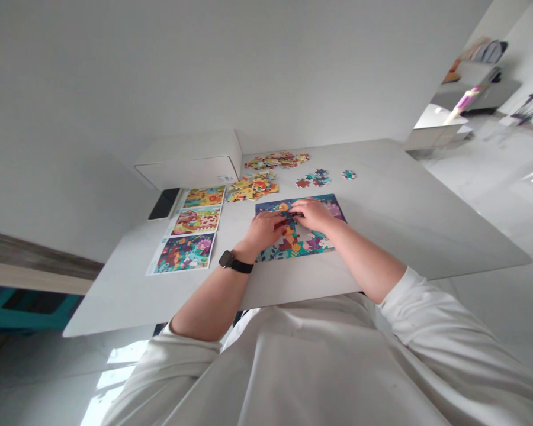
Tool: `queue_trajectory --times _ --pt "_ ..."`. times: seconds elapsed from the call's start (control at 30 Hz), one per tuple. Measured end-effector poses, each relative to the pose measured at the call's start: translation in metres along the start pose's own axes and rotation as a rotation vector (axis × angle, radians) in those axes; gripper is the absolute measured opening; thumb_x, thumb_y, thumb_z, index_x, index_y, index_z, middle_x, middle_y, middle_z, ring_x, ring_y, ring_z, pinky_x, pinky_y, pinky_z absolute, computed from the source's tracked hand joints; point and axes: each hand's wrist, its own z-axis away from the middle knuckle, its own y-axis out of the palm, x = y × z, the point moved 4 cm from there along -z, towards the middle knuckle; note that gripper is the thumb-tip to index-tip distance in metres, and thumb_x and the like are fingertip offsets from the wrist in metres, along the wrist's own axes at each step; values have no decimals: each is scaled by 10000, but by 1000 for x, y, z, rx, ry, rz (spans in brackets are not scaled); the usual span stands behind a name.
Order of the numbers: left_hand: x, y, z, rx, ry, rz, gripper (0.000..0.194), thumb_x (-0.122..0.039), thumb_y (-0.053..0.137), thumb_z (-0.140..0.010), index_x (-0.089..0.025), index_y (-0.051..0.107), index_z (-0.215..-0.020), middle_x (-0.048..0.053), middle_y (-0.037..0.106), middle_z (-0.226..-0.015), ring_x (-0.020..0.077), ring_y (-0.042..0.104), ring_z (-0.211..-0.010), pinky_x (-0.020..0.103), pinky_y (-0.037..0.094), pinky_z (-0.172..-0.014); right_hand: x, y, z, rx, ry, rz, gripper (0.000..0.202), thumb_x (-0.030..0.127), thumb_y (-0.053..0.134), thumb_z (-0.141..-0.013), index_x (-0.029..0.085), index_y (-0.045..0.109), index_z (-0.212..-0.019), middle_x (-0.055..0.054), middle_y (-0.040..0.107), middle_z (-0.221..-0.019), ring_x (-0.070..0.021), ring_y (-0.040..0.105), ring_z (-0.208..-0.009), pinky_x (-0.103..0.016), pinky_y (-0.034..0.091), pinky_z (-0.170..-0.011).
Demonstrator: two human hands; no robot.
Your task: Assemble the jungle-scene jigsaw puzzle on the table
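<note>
A mostly assembled jigsaw puzzle (308,248) with a dark blue, colourful animal scene lies on the table in front of me. On its left middle part rests my left hand (265,229), fingers stretched over the pieces, thumb apart; a black watch is on that wrist. My right hand (310,213) is bent over the upper middle, its fingertips closed on a small dark puzzle piece (296,215), partly hidden. The fingertips of both hands are close together. Beyond the puzzle lie several loose blue and reddish pieces (318,177) and a single teal piece (349,174).
Yellow pieces (253,187) and another pile of pieces (278,160) lie near the wall. A white box (186,168) stands at the back left. A phone (164,204) and a sheet with three pictures (184,253) lie left on the white table (404,207).
</note>
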Motion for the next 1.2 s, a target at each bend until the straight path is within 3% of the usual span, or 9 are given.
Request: queue_trajectory --times 0.17,0.73,0.83,1.0,1.2 --pt "0 1 0 4 -3 -16 400 -309 661 -968 -265 776 -1348 69 678 -1517 295 630 -1407 477 474 -1236 -10 -9 5 -42 105 34 281 214 718 -959 216 824 -1220 -111 804 -1228 -286 715 -1145 -426 522 -1064" --pt "-8 -6 1 0 0 15 356 -268 673 -942 -220 792 -1274 101 768 -1361 293 692 -1309 446 503 -1203 -20 -7 7 -5 127 55 121 234 759 -927 280 863 -967 -44 825 -1102 -234 729 -1069 -369 534 -1030" --pt "-10 -4 1 -3 10 3 381 -295 666 -960 -227 769 -1321 101 744 -1404 299 670 -1335 462 490 -1209 -18 -8 7 -7 123 60 130 241 753 -929 278 865 -985 -50 825 -1101 -237 728 -1065 -370 538 -1026" --pt "-13 5 2 20 32 -40 507 -420 646 -1000 -270 674 -1484 94 552 -1644 343 527 -1497 529 412 -1265 -10 -13 8 -17 85 43 220 239 709 -963 271 857 -1123 -68 816 -1162 -255 719 -1106 -398 522 -1066" --pt "-17 7 2 53 15 -40 506 -451 609 -1032 -283 665 -1506 87 563 -1637 351 523 -1504 564 363 -1293 -6 -8 8 14 67 45 266 228 705 -970 267 856 -1185 -75 801 -1242 -271 716 -1150 -420 522 -1080"
